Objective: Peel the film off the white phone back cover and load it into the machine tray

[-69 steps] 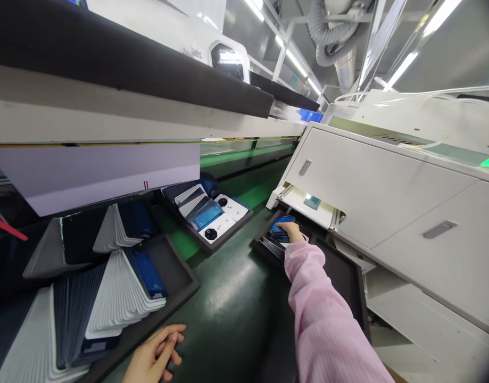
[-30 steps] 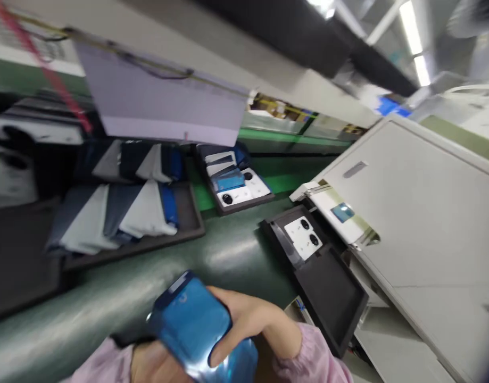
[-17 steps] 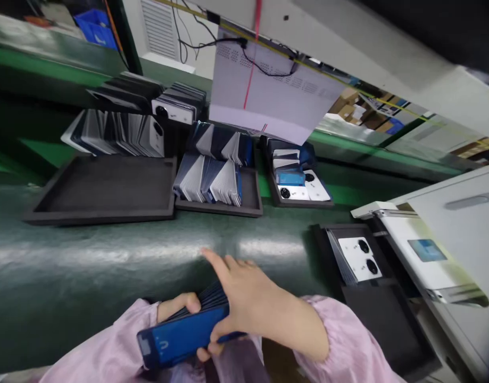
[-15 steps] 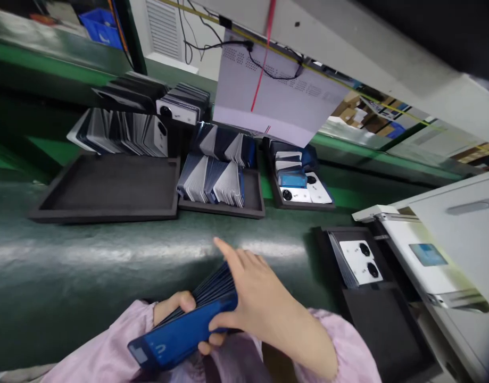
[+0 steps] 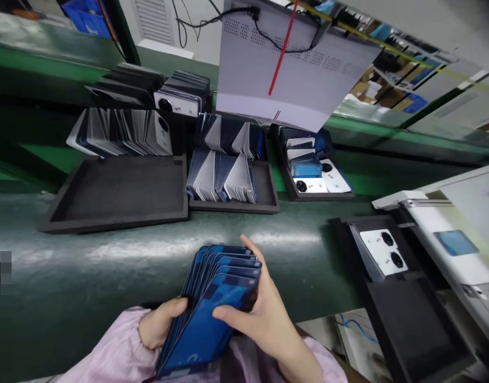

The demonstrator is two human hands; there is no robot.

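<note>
At lower centre our left hand (image 5: 158, 325) and right hand (image 5: 268, 316) both clasp the blue phone covers (image 5: 214, 306), which now seem fanned wider than a moment ago, each edge showing.

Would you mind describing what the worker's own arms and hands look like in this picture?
Both arms are covered by loose, pale pink fabric sleeves. The left sleeve bunches into soft folds at the wrist, and only the wrist end of the right sleeve shows. The left hand and right hand are bare, with no gloves; no ring, watch or marking shows on them.
</note>
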